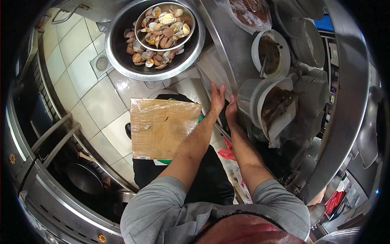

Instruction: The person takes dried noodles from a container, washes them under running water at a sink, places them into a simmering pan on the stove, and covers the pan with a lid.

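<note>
Pale tiled floor (pixel 81 69) with a drain (pixel 101 63), stainless steel counter (pixel 217 36) alongside.

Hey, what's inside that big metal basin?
The basin holds loose clam shells and a smaller metal bowl heaped with more. Whatever lies directly beneath the bowl or deeper in the pile is covered, so I can't tell.

Fisheye curve, black corners; bright glare on floor tiles (pixel 83 67); dark lower left.
</note>
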Demonstrator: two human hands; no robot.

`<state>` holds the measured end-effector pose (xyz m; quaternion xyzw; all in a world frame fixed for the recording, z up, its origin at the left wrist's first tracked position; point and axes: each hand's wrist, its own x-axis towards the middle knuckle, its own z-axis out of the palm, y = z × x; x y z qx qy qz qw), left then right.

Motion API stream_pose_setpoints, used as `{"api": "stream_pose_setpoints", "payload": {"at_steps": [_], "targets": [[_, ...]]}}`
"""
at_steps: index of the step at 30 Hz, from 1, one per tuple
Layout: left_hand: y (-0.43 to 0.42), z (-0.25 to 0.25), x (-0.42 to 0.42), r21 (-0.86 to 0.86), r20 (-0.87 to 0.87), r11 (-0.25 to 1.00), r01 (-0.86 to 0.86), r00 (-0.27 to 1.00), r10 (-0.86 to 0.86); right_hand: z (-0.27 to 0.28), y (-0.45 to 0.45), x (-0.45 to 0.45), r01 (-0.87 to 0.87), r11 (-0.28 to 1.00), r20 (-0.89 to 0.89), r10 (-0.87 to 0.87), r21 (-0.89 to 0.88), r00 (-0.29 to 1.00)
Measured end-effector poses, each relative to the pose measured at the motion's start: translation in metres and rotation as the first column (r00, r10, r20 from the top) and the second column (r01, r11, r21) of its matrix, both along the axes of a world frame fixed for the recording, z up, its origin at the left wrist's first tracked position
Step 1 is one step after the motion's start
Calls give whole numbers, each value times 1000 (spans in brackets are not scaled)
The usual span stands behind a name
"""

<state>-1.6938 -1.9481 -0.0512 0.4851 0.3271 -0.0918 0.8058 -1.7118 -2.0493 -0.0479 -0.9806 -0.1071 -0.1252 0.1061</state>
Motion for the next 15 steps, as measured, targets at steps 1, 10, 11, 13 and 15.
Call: {"api": "stream_pose_setpoints", "payload": {"at_steps": [1,10,11,13,15], "targets": [[0,-2,-4,57,20,998,-22,1000,21,0,2,2,13,993,119,0,-114,993],[35,19,-99,371,-59,926,-74,993,103,40,12,4,-104,640,-94,50,-761,994],[39,23,-105,333,-92,941,-58,991,93,42,11,0,-127,232,-108,91,-964,990],[49,17,-120,477,-137,878,37,990,33,45,13,-1,-130,242,-94,155,-962,983],[49,8,-140,535,-168,843,56,985,41,43,16,-1,-94,589,-41,103,-803,994]]}}
